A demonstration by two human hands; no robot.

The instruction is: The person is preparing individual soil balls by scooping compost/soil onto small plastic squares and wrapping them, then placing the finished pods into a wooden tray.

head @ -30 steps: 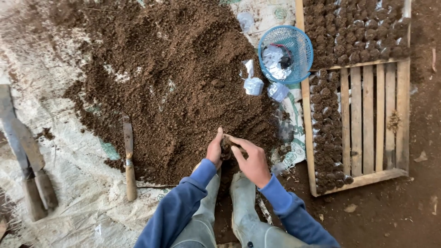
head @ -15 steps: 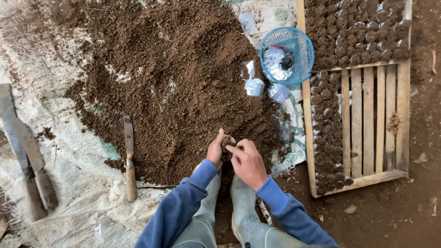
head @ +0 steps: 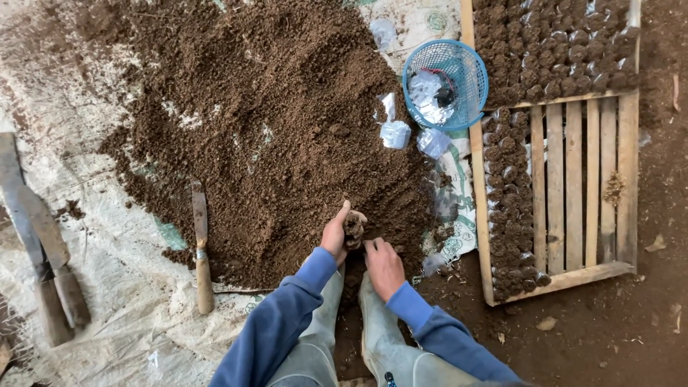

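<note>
Person squats at the lower edge of a soil heap [head: 272, 122], left hand [head: 334, 235] holding a small soil-filled nursery bag [head: 354, 226] at lower centre of the frame.

Left grip is pinched around the bag, thumb up, bag upright and touching the heap's edge; right hand [head: 384, 265] lies just beside it, palm down on the soil, fingers loosely curled, holding nothing (as far as visible). To do this well, I judge: keep the bag upright with its mouth open, scoop loose soil from just beside it, press lightly so it stands firm. Filled bags [head: 507, 215] stand in rows in the wooden crate [head: 573, 179] at right. Blue basket [head: 446, 84] with empty bags at upper centre-right, knife [head: 201, 244] at lower left on the sheet [head: 107, 272].
</note>
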